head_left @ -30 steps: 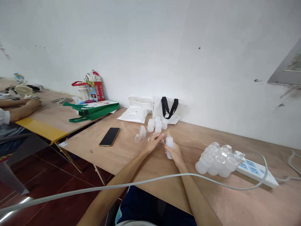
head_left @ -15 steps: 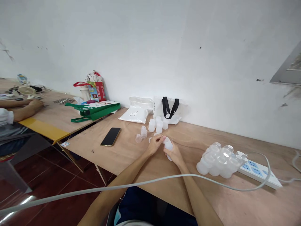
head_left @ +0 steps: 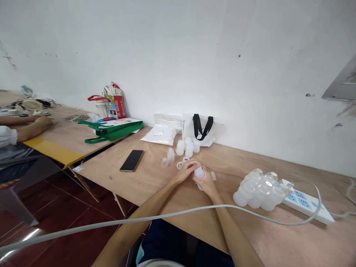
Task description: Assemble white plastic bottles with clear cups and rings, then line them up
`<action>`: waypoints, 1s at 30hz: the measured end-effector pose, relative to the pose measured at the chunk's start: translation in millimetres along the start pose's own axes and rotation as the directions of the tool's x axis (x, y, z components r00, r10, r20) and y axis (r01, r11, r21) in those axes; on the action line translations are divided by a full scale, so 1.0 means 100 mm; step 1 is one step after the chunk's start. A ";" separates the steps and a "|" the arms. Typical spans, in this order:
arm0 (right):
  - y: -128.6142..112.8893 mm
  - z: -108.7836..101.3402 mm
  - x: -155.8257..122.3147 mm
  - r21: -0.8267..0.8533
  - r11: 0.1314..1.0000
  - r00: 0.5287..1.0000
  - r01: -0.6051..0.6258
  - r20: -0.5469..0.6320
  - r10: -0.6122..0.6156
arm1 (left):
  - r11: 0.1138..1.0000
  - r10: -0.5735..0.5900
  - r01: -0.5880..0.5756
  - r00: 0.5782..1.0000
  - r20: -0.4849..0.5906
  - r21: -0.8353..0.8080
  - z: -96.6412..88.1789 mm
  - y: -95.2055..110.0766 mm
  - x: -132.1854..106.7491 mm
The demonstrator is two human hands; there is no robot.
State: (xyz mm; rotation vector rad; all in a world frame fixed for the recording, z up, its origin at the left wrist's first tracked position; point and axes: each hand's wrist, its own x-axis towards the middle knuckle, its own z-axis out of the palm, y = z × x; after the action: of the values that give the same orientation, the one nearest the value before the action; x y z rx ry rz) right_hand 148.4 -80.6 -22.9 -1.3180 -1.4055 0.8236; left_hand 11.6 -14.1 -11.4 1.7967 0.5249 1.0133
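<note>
From my remote seat, the person's left hand [head_left: 185, 171] and right hand [head_left: 206, 183] meet around a translucent plastic bottle [head_left: 199, 172] over the plywood tabletop [head_left: 155, 185], right fingers curled round its body, left fingers closed over its top. I judge a slip the main risk: the smooth plastic could squirt free, knocking the small plastic rings [head_left: 180, 165] or upright bottles [head_left: 189, 150] nearby.
</note>
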 end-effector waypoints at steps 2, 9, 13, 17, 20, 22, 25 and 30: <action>0.00 0.01 0.00 0.024 1.000 1.000 -0.005 0.005 0.004 | 0.999 0.027 -0.027 1.000 0.008 0.026 0.00 0.02 0.00; -0.06 -0.02 -0.06 -0.095 0.983 0.930 0.160 -0.320 -0.182 | 0.995 -0.035 0.050 0.986 -0.163 0.088 0.02 -0.06 0.02; -0.10 -0.10 -0.09 -0.160 0.968 0.735 0.192 -0.631 -0.250 | 0.944 0.052 -0.016 0.993 -0.102 0.331 0.11 -0.04 0.00; -0.06 -0.18 -0.09 -0.161 0.965 0.609 0.206 -0.751 -0.255 | 0.789 0.061 -0.142 0.986 0.155 0.597 0.37 0.01 -0.05; -0.01 -0.19 -0.08 -0.131 0.966 0.612 0.222 -0.752 -0.243 | 0.679 0.013 -0.229 0.954 0.299 0.698 0.56 -0.02 -0.06; 0.00 -0.19 -0.07 -0.124 0.966 0.624 0.226 -0.744 -0.241 | 0.654 -0.004 -0.266 0.935 0.355 0.708 0.61 -0.04 -0.06; 0.00 -0.20 -0.03 -0.129 0.971 0.638 0.203 -0.734 -0.231 | 0.656 -0.016 -0.283 0.922 0.387 0.699 0.55 -0.04 -0.08; 0.10 -0.29 0.11 -0.129 0.977 0.655 0.169 -0.726 -0.209 | 0.692 0.057 -0.326 0.914 0.401 0.644 0.27 0.04 -0.23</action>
State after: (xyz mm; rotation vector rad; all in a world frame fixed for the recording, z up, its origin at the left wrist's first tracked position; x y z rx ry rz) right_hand 180.3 -72.9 -22.2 -1.2967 -0.8715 0.0540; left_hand 21.2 -47.0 -22.0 2.7136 0.5373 0.6154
